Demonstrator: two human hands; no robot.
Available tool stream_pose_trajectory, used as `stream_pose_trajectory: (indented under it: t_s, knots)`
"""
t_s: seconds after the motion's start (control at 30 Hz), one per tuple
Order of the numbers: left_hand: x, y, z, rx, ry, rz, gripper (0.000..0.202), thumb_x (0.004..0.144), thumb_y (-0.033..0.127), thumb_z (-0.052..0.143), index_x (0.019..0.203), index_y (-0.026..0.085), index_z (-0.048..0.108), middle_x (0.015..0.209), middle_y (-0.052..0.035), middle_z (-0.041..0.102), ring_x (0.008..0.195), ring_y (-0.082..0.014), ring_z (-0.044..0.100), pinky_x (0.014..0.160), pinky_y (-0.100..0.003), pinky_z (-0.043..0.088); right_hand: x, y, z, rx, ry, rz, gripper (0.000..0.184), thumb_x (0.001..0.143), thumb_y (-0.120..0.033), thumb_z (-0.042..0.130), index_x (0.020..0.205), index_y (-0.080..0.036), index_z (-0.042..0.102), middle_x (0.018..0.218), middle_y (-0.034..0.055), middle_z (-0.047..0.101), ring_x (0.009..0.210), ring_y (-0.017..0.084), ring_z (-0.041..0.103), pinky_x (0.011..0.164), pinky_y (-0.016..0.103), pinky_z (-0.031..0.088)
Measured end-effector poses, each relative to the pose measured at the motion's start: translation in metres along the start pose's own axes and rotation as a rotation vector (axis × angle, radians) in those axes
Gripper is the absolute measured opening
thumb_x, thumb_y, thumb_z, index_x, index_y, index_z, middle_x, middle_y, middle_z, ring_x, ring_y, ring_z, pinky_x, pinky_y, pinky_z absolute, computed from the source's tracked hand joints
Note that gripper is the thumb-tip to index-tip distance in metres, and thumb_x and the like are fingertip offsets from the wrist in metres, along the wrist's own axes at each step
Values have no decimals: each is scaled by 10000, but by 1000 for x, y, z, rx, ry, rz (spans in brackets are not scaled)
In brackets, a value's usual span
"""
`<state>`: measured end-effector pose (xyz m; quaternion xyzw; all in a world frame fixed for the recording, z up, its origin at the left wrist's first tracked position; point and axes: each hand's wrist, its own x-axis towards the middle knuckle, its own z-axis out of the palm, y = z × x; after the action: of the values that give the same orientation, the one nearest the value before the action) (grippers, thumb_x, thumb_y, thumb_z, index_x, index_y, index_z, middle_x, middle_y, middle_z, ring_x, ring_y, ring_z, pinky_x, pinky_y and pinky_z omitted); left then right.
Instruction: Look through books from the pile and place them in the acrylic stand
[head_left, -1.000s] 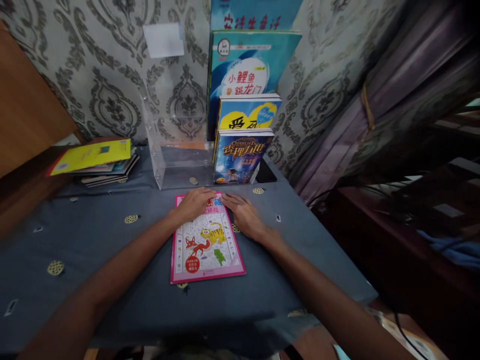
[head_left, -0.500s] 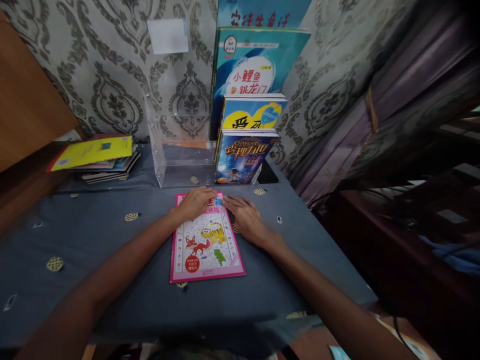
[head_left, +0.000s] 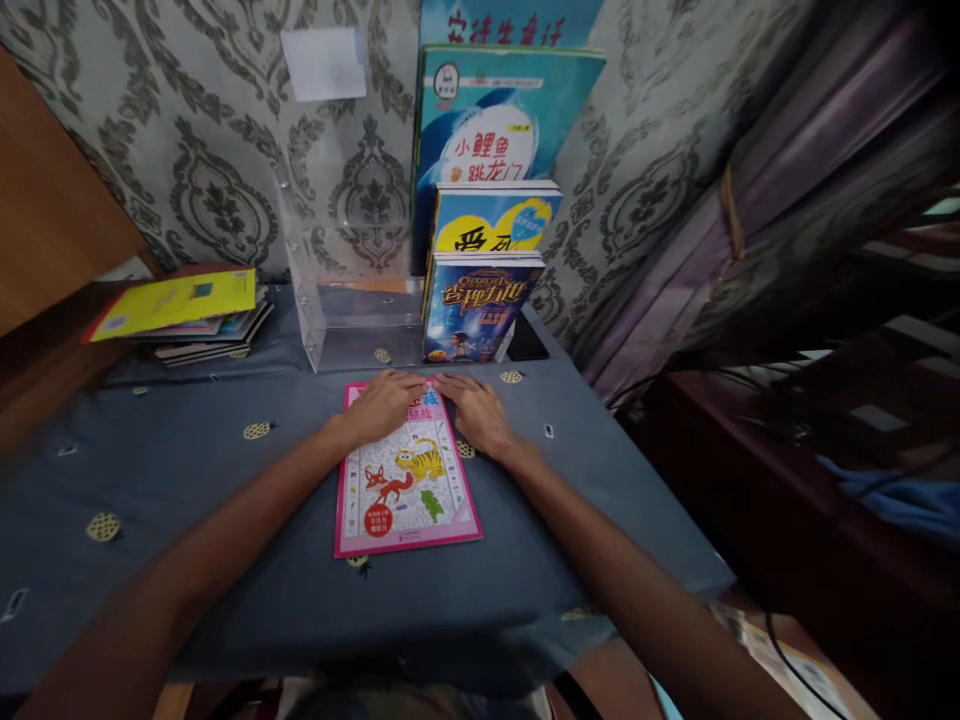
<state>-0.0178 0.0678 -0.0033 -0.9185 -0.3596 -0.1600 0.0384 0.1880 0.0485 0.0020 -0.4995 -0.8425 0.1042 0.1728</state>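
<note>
A pink-bordered children's book point(head_left: 409, 500) lies flat on the cloth-covered table, its cover showing a fox, a striped cat and a green shape. My left hand point(head_left: 386, 405) rests across the book's upper left part, fingers stretched out toward the right and covering some of the title. From the other side, my right hand point(head_left: 478, 415) lies over the top right corner, its fingers extended and nearly meeting the left ones. Both hands touch the cover; neither has its fingers wrapped round anything that I can see.
Behind the book, a clear acrylic stand point(head_left: 311, 335) holds several upright books point(head_left: 480, 310) on its right side. A dark phone-like object point(head_left: 529, 340) sits beside it. Stacked books point(head_left: 184, 305) lie at the back left. A purple curtain point(head_left: 667, 270) hangs on the right.
My right hand has shifted inward and up onto the book's top corner, closer to my left hand. The whole view has moved slightly; the book stays flat on the table.
</note>
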Motion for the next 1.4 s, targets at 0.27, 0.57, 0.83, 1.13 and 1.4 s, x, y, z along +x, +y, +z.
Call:
stream_pose_trajectory:
  t_s: [0.27,0.57,0.83,1.13,1.4]
  knots:
    - [-6,-4,-5,-43,-45,34,453,877,31,495,1285,180,620,1351,-103,640,1262,-204,597,1068,-400,463,0,0,-1,20,-5,13,616,845,39,408,1360,-244,592,1450,59,564,1379,225,474,1121,492,359]
    - [-25,12,-10,-167,-85,76,536,869,3,439,1323,234,606,1410,-72,596,1341,-191,524,1144,-483,367,0,1,1,35,5,2,611,835,36,436,1355,-244,595,1459,63,552,1391,223,462,1141,502,337]
    - [-19,41,-20,-173,-221,112,660,820,-37,421,1379,287,559,1468,-17,544,1395,-169,454,1192,-475,260,1,3,4,35,-15,20,563,857,1,448,1368,-198,578,1481,83,528,1417,216,426,1179,478,278]
    - [-16,25,-15,-74,-122,-33,507,884,23,444,1315,224,620,1396,-67,609,1289,-197,565,1119,-441,388,-1,2,3,0,-22,11,618,847,23,398,1395,-215,557,1486,73,523,1413,218,431,1175,485,294]
    - [-20,15,-8,-50,-40,-80,498,890,24,445,1326,208,602,1372,-64,630,1286,-185,568,1114,-413,409,-18,-17,2,-85,-15,-59,507,894,-65,415,1369,-147,573,1498,126,503,1434,242,397,1183,515,269]
